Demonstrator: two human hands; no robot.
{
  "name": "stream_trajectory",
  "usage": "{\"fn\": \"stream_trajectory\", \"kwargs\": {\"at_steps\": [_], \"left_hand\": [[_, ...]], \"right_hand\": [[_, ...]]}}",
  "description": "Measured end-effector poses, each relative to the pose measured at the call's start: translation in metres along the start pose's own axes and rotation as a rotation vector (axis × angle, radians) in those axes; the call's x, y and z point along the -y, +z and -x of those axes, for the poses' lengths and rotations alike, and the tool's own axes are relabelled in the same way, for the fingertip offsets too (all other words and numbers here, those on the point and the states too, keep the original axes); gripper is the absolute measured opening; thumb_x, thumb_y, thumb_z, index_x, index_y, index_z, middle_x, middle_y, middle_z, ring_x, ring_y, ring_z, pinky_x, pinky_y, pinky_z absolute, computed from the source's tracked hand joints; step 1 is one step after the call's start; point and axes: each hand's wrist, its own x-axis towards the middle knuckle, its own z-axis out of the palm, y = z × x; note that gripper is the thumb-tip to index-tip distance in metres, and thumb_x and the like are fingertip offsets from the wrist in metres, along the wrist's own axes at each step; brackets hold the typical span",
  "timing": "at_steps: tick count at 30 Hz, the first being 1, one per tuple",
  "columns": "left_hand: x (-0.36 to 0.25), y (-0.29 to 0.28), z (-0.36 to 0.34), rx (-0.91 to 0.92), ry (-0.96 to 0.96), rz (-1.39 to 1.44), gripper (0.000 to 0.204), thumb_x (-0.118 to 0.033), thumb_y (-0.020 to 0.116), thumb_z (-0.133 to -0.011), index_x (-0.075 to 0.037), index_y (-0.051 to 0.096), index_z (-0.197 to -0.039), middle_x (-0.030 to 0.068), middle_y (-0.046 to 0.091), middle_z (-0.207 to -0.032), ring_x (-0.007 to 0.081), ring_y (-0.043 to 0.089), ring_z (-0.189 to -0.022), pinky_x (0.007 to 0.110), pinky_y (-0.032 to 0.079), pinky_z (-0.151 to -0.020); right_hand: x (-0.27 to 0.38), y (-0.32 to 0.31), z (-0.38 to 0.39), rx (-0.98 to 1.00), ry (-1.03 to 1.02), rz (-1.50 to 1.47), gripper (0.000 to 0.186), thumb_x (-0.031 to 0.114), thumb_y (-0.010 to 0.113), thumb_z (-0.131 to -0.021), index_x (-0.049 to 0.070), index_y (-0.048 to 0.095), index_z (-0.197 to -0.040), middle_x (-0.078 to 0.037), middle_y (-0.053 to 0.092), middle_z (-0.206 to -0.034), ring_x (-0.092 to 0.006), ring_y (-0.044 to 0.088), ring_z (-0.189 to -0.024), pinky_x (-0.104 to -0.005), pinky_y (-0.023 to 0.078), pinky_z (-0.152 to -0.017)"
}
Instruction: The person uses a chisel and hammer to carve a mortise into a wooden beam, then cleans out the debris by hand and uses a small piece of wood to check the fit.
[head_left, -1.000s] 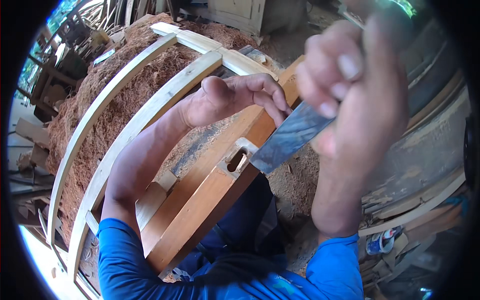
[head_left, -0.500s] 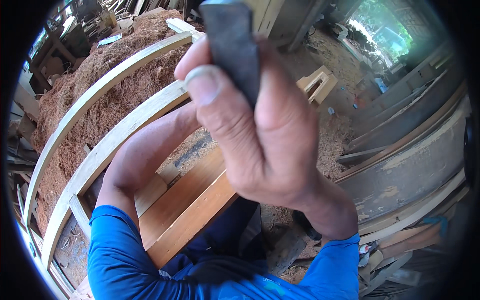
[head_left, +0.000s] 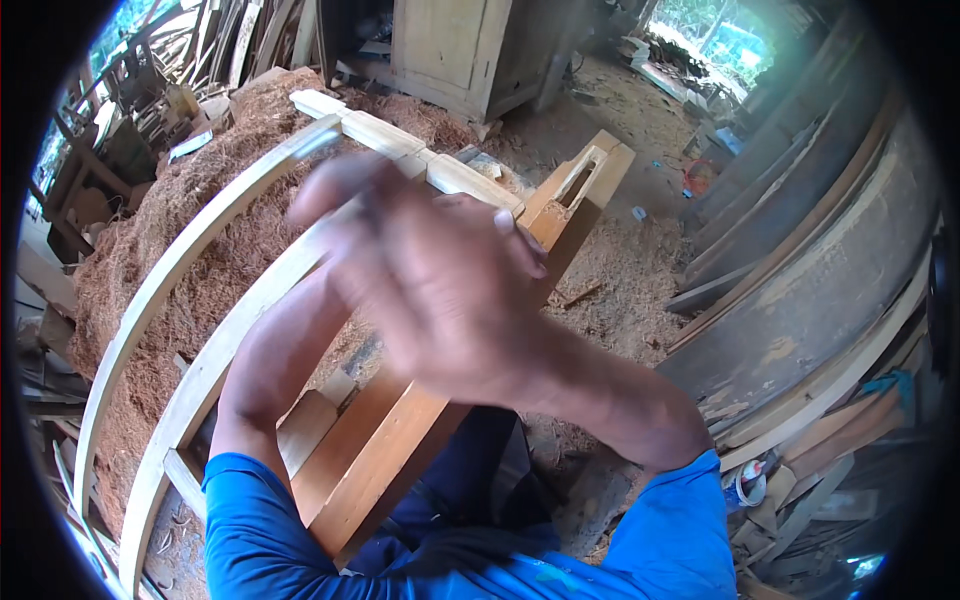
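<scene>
My right hand (head_left: 445, 285) is raised in front of me, closed and smeared by motion. Half a second ago it gripped a dark, flat metal blade; now the blade itself is too blurred or hidden to make out clearly. Behind it, my left hand (head_left: 522, 245) is mostly covered. Only curled fingertips show, close to a wooden beam with a long slot (head_left: 580, 185) near its far end. What these fingers hold cannot be seen. The orange-brown wooden beam (head_left: 385, 450) runs beneath both arms toward my body.
Curved pale wooden rails (head_left: 190, 240) arch along the left. Behind them rises a heap of brown shavings (head_left: 215, 190). A wooden cabinet (head_left: 445, 50) stands at the back. Long boards (head_left: 810, 300) lean at the right, above a small white tub (head_left: 745, 488).
My right hand has moved lower and to the left, and the blade no longer shows clearly. The view has shifted, bringing more of the cabinet and the slotted beam into sight.
</scene>
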Motion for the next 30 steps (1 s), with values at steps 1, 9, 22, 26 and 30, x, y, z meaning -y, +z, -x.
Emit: {"fn": "stream_trajectory", "kwargs": {"at_steps": [1, 9, 22, 26, 30], "left_hand": [[-0.003, 0.001, 0.005, -0.068, 0.004, 0.084, 0.044, -0.036, 0.049, -0.106, 0.000, 0.074, -0.104, 0.0133, 0.072, -0.113, 0.0267, 0.060, -0.121, 0.043, 0.043, -0.109], [-0.077, 0.016, 0.029, 0.021, -0.203, -0.691, 0.027, -0.032, 0.071, -0.093, -0.005, 0.070, -0.096, 0.0094, 0.065, -0.092, 0.0254, 0.067, -0.092, 0.042, 0.055, -0.084], [-0.096, 0.073, 0.019, -0.081, -0.693, -0.820, 0.016, -0.018, 0.071, -0.083, -0.002, 0.071, -0.084, 0.0124, 0.067, -0.086, 0.0304, 0.068, -0.085, 0.041, 0.054, -0.075], [-0.082, 0.074, 0.030, -0.155, -0.718, -0.601, 0.012, -0.013, 0.067, -0.083, 0.000, 0.068, -0.084, 0.0135, 0.067, -0.086, 0.0323, 0.068, -0.078, 0.040, 0.054, -0.070], [-0.074, 0.089, 0.045, -0.302, -0.435, -0.893, 0.008, -0.006, 0.064, -0.081, -0.001, 0.058, -0.081, 0.0161, 0.061, -0.079, 0.0344, 0.064, -0.074, 0.043, 0.051, -0.066]], "right_hand": [[-0.007, -0.012, 0.000, -0.060, -0.156, 0.139, 0.016, 0.002, 0.055, -0.097, 0.000, 0.050, -0.113, -0.008, 0.058, -0.067, -0.0187, 0.061, -0.050, -0.0339, 0.048, -0.041], [0.040, -0.117, 0.043, -0.493, 0.146, 0.019, 0.042, 0.027, 0.048, -0.104, -0.005, 0.053, -0.130, 0.002, 0.043, -0.071, -0.0048, 0.038, -0.056, -0.0196, 0.031, -0.045], [0.022, -0.140, 0.136, -0.564, 0.425, -0.437, 0.050, 0.033, 0.051, -0.104, -0.006, 0.051, -0.135, 0.000, 0.046, -0.077, -0.0060, 0.041, -0.065, -0.0209, 0.036, -0.056], [0.012, -0.131, 0.171, -0.620, 0.394, -0.600, 0.046, 0.031, 0.048, -0.106, -0.006, 0.053, -0.133, -0.001, 0.049, -0.079, -0.0076, 0.044, -0.065, -0.0219, 0.038, -0.058], [0.008, -0.121, 0.193, -0.541, 0.466, -0.164, 0.037, 0.028, 0.045, -0.109, 0.000, 0.062, -0.126, -0.006, 0.059, -0.092, -0.0140, 0.053, -0.081, -0.0292, 0.044, -0.073]]}}
